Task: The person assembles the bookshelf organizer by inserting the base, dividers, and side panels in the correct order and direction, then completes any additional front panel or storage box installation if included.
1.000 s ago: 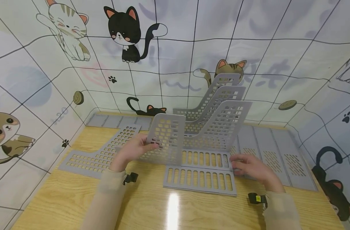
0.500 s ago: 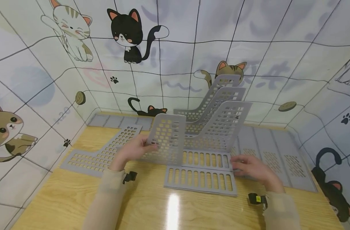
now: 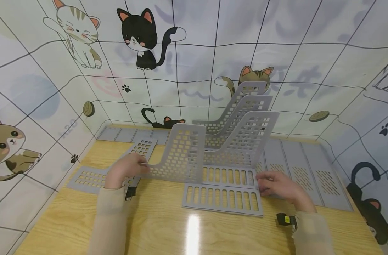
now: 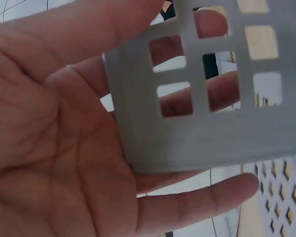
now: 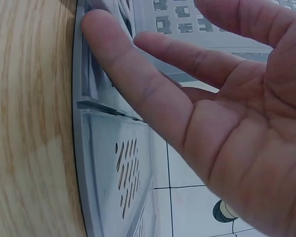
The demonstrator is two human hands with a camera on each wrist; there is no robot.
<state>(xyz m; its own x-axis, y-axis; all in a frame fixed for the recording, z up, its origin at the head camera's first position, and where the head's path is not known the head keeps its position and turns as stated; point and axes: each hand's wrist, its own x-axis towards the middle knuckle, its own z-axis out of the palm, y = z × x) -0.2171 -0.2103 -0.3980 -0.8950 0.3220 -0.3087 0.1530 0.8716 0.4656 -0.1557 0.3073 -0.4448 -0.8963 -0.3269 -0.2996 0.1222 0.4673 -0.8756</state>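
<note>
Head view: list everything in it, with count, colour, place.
Held perforated panel: 1, grey, upright, centre-left
Upright perforated panels: 3, grey, behind the held one
Slotted rows: 2 visible, grey, centre; one piece or two unclear
Flat perforated panel: 1, grey, on the table at left
Slit-patterned panels: count unclear, grey, right
Grey strip sections: 4 visible, grey, back left
Table: 1, light wood, below
Cat-print backdrop: count unclear, pale with black grid, back and sides
Left hand: 1, pinching the held panel
Right hand: 1, at the slotted rows' right end
Sleeves: 2, beige, both arms
Wrist cameras: 2, black, one per wrist
</note>
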